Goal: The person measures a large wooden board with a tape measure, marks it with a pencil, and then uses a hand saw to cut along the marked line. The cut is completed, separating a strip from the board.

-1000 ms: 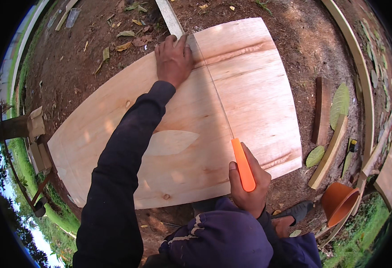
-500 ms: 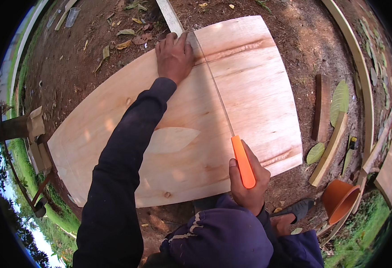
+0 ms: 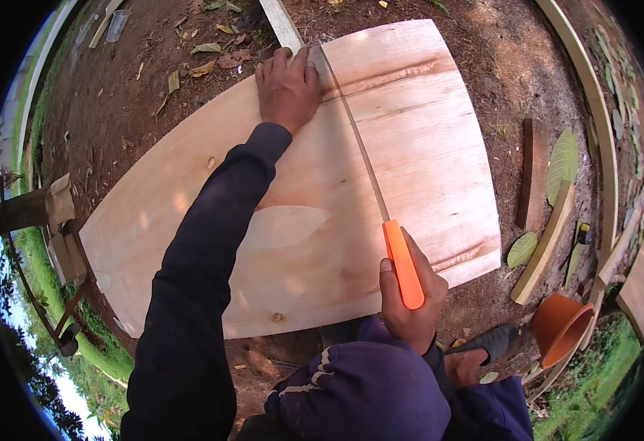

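Observation:
A wide sheet of pale plywood lies below me, with brown grain streaks and a light oval patch. My right hand wraps round the orange handle of a hand saw, thumb along its left side. From the handle the saw's thin blade runs away to the sheet's far edge; whether its teeth are in the wood I cannot tell. My left hand bears down on the sheet at that far edge, just left of the blade's tip, with its fingers bent at the edge.
Beyond the left fingers a pale timber strip juts out from the sheet. To the right lie a dark wood block, a short pale batten, large leaves and a tipped orange pot. A long batten curves along the right side.
The saw has turned slightly and its handle sits a little farther right, with more of the blade's flat showing. My left hand keeps its place on the sheet. The whole view has shifted a bit.

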A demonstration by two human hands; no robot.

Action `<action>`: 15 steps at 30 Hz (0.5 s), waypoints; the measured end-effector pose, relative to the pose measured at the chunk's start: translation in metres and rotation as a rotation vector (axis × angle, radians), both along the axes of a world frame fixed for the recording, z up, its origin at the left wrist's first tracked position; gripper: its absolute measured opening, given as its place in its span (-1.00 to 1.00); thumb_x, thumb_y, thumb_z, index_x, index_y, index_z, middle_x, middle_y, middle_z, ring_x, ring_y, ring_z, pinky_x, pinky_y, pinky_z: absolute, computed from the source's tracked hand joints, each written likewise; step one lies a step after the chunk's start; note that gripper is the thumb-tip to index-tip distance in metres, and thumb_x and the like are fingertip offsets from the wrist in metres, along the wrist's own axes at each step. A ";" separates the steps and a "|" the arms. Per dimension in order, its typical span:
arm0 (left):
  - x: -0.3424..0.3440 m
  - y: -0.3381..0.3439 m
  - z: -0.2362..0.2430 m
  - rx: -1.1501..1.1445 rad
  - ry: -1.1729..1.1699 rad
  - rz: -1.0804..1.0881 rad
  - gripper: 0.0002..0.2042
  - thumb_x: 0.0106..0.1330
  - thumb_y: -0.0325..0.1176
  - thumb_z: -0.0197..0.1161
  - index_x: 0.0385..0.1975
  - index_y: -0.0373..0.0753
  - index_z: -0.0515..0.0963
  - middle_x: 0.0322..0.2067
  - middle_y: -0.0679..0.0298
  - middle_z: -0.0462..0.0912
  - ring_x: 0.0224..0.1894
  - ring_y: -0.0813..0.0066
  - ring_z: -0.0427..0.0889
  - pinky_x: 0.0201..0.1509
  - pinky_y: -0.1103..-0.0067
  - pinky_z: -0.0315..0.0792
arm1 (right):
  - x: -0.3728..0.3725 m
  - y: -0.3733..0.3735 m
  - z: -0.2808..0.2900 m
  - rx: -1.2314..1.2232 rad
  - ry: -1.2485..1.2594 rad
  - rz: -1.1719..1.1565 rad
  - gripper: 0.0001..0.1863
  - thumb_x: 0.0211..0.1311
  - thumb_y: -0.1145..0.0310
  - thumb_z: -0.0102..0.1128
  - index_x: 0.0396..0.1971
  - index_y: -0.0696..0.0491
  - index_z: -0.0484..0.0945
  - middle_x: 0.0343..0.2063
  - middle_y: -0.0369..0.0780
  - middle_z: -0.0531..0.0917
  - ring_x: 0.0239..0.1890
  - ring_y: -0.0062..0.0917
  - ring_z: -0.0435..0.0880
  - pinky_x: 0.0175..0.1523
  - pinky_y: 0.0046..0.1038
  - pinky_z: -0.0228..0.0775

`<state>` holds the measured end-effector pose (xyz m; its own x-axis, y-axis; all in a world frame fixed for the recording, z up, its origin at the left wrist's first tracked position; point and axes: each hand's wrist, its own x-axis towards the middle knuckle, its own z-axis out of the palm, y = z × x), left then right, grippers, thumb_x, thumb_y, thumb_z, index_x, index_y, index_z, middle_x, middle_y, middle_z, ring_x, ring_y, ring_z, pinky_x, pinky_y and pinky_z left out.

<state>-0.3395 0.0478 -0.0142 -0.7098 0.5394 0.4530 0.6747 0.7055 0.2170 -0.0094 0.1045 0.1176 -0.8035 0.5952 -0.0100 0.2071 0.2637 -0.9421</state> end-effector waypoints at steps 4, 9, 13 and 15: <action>-0.001 0.007 0.004 0.018 -0.042 -0.008 -0.62 0.47 -0.21 0.15 0.19 -0.20 0.65 0.05 0.06 0.58 0.17 0.04 0.52 0.37 0.15 0.26 | -0.092 0.019 -0.025 -0.020 0.103 -0.037 -0.54 0.30 0.54 0.30 0.21 0.25 0.59 -0.32 0.01 0.77 -0.41 -0.26 0.80 -0.25 -0.39 0.60; 0.000 0.005 0.004 -0.008 -0.023 -0.003 -0.62 0.47 -0.21 0.15 0.19 -0.20 0.65 0.07 0.04 0.58 0.18 0.03 0.51 0.39 0.15 0.25 | -0.108 0.027 -0.019 -0.037 0.064 -0.015 -0.55 0.30 0.51 0.32 0.19 0.23 0.60 -0.37 0.00 0.75 -0.44 -0.25 0.77 -0.29 -0.36 0.58; 0.001 0.000 0.001 0.022 -0.038 0.003 -0.63 0.45 -0.26 0.19 0.18 -0.22 0.64 0.06 -0.01 0.58 0.13 -0.04 0.54 0.31 0.13 0.31 | -0.010 0.004 -0.008 0.065 0.061 0.014 -0.49 0.33 0.56 0.29 0.27 0.35 0.53 -0.05 0.05 0.80 -0.18 -0.32 0.88 -0.04 -0.39 0.69; 0.003 0.002 0.004 0.005 -0.055 0.015 -0.62 0.46 -0.22 0.16 0.19 -0.19 0.64 0.08 0.05 0.57 0.18 0.03 0.52 0.38 0.14 0.25 | -0.015 0.002 -0.007 -0.009 0.018 -0.026 -0.50 0.32 0.55 0.30 0.26 0.31 0.55 -0.15 0.03 0.81 -0.28 -0.35 0.86 -0.10 -0.40 0.68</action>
